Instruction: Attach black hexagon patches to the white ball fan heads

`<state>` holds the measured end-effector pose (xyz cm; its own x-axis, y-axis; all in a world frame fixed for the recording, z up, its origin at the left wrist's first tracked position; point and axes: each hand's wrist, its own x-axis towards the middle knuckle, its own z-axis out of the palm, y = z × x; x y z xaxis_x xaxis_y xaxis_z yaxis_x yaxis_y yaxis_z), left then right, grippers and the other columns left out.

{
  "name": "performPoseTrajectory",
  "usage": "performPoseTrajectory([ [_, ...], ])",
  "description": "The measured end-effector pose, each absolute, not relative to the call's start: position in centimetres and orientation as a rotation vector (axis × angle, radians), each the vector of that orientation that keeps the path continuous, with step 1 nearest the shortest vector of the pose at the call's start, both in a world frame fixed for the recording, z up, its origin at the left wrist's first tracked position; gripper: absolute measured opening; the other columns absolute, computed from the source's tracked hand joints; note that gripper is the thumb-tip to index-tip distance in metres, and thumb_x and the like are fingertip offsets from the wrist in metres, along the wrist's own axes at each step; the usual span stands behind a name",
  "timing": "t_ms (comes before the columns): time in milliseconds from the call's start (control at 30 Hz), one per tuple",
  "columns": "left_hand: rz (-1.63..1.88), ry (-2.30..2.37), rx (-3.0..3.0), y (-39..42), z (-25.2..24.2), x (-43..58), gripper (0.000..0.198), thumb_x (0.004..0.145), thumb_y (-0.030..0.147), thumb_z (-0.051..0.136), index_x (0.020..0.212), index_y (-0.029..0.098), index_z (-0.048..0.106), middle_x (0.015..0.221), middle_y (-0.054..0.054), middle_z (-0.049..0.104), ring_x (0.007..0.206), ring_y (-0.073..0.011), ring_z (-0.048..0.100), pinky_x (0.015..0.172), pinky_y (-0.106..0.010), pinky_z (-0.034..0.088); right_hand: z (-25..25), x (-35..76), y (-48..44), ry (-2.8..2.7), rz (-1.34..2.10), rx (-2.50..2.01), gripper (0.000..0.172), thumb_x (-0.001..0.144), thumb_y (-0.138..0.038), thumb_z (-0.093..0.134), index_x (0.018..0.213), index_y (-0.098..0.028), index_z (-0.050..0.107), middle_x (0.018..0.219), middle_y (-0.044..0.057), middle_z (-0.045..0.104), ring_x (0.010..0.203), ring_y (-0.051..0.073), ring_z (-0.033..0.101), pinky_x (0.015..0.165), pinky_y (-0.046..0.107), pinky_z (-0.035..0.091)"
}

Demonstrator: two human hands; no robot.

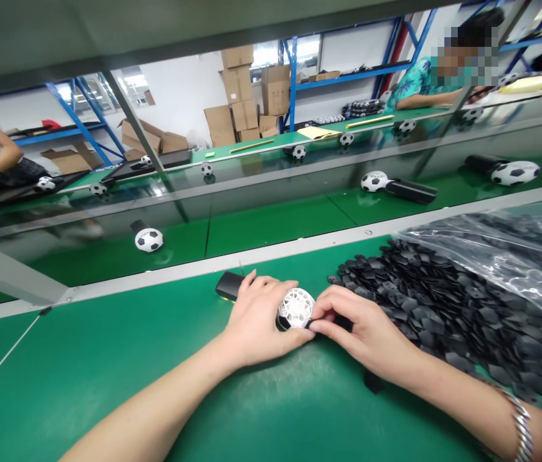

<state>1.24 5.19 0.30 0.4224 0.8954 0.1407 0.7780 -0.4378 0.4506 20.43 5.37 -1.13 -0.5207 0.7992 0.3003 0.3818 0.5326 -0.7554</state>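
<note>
On the green tabletop point(107, 359), my left hand point(261, 317) is wrapped round a white football-shaped piece point(297, 307) with an open lattice face. A black handle point(228, 286) sticks out beyond my left fingers. My right hand point(355, 324) is closed in a pinch at the ball's right edge, with small black pieces at its fingers. Beside my right hand spreads a large pile of flat black pieces point(444, 308). One dark piece point(372, 382) lies under my right wrist.
A clear plastic bag point(506, 256) covers part of the pile. Beyond a metal rail point(271, 251), a green conveyor point(261, 221) carries several football-shaped items with black handles. Two people sit across it, left and right. Cardboard boxes point(244, 115) and blue shelves point(347, 78) stand behind.
</note>
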Motion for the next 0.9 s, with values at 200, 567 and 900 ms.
performPoseTrajectory([
  [200,0.522,1.42,2.359,5.1,0.4,1.4,0.057,0.067,0.042,0.067,0.117,0.022,0.049,0.112,-0.004,0.059,0.104,-0.0248,0.048,0.105,-0.05,0.017,-1.8,20.5,5.7,-2.108,0.81,-1.033,0.028,0.083,-0.024,0.055,0.11,-0.023,0.05,0.113,0.007,0.057,0.094,0.02,0.056,0.077,0.034,0.049],
  [567,0.583,1.319,2.455,4.3,0.0,1.7,0.057,0.066,0.05,0.066,0.112,0.021,0.048,0.105,-0.004,0.058,0.105,-0.0251,0.046,0.108,-0.05,0.012,-0.4,21.5,6.5,-2.271,0.631,-1.14,0.016,0.085,-0.029,0.053,0.098,-0.02,0.057,0.097,0.005,0.061,0.091,0.02,0.056,0.075,0.034,0.049],
  [900,0.502,1.547,2.249,3.6,-0.2,1.6,0.06,0.072,0.028,0.062,0.126,0.023,0.037,0.135,-0.011,0.035,0.131,-0.0368,0.013,0.103,-0.066,0.008,-1.2,24.0,7.6,-2.574,-0.038,-1.383,0.01,0.081,-0.016,0.056,0.084,-0.018,0.065,0.08,0.007,0.059,0.077,0.024,0.053,0.067,0.037,0.047],
])
